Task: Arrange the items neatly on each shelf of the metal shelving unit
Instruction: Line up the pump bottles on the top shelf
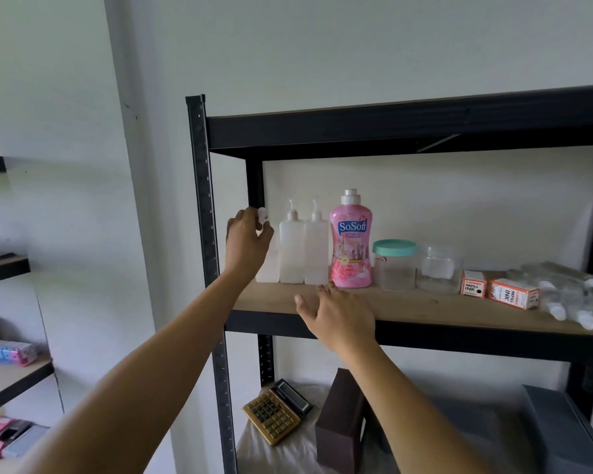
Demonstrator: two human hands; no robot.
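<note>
Head view, middle shelf (408,307) of the black metal shelving unit (204,200).

Left hand (247,242): raised at the far-left end of the shelf, fingers (250,213) curled round the pump top of the leftmost white pump bottle (267,265); the bottle stands upright, its body mostly hidden behind the hand and wrist.

Right hand (339,314): palm down over the near edge of the shelf, fingers spread and relaxed, holding nothing. Fingertips lie just near of the pink detergent bottle (351,241); whether they touch it cannot be told.

Row on the shelf, left to right: held pump bottle, second pump bottle (291,251), third pump bottle (316,253), all three touching side by side; pink detergent bottle just beside them; clear jar with teal lid (394,265); clear jar without coloured lid (439,270); two refill ink boxes (512,293), one upright, one lying flat; heap of clear plastic items (569,295) at the right end.

Lower shelf: calculator (276,410) lying tilted, brown box (341,419) leaning upright to its right, grey box (558,429) further right.
</note>
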